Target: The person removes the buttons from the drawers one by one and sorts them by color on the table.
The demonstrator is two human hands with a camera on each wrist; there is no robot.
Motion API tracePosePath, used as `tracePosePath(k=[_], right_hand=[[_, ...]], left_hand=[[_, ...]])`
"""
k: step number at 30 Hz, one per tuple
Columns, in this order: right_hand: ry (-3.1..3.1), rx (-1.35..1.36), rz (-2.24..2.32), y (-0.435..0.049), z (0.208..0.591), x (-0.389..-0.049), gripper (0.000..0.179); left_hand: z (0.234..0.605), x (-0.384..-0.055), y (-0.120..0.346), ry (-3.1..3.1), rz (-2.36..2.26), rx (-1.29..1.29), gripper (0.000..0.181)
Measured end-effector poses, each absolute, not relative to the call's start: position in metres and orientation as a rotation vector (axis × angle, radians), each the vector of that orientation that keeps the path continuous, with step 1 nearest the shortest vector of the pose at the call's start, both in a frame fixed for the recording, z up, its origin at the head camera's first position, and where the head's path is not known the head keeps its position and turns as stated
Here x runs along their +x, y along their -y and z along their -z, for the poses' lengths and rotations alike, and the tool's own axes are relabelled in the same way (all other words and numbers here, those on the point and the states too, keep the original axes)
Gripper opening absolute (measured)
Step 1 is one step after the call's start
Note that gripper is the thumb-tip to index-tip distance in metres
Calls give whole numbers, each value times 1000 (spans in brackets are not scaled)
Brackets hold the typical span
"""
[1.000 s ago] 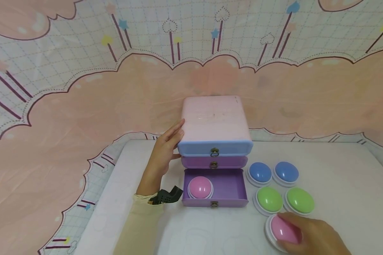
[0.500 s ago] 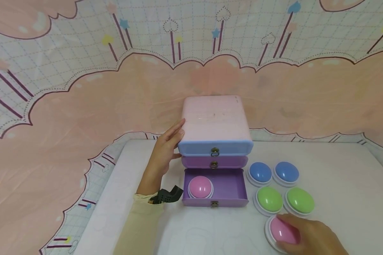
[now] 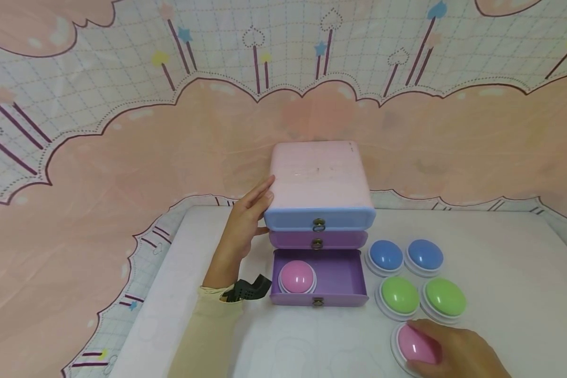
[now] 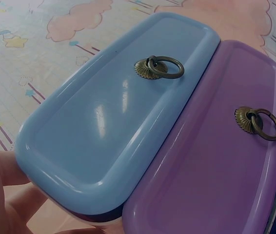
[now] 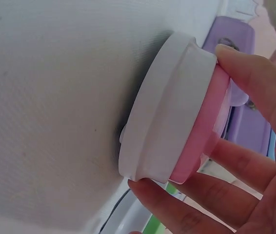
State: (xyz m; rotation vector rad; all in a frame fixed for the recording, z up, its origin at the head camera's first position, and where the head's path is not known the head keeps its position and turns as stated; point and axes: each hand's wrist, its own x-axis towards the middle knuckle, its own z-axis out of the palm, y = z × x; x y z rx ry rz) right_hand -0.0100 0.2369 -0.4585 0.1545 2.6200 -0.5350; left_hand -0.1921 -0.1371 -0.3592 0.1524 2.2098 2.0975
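My right hand (image 3: 453, 352) grips a pink dome push button (image 3: 418, 344) by its white base. In the right wrist view, thumb and fingertips pinch the button (image 5: 177, 117) from opposite sides, very near the white table. Whether it touches the table I cannot tell. My left hand (image 3: 241, 226) rests against the left side of a small drawer cabinet (image 3: 318, 176) with a pink top, fingers fairly straight. The cabinet's blue drawer front (image 4: 113, 112) and purple drawer front (image 4: 216, 141) are closed. Its lowest purple drawer (image 3: 340, 275) is pulled out, with another pink push button (image 3: 296, 277) at its left.
Right of the cabinet stand two blue push buttons (image 3: 386, 255) and, nearer, two green push buttons (image 3: 400, 295). All sit on the white table (image 3: 510, 273). A patterned cloth (image 3: 208, 131) hangs behind. A black strap device (image 3: 248, 289) is on the left wrist.
My right hand has shifted slightly left and toward the near edge, still gripping the pink push button. The left hand stays against the cabinet.
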Motion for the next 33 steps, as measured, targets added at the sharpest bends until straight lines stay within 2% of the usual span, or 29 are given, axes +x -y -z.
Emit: tracePosePath(k=[20, 33], right_hand=[[-2589, 199, 514, -236, 453, -13, 92], [-2843, -4, 461, -209, 394, -40, 74]], left_hand=[[360, -193, 137, -2189, -2108, 154, 47], [360, -194, 138, -2198, -2102, 151, 47]])
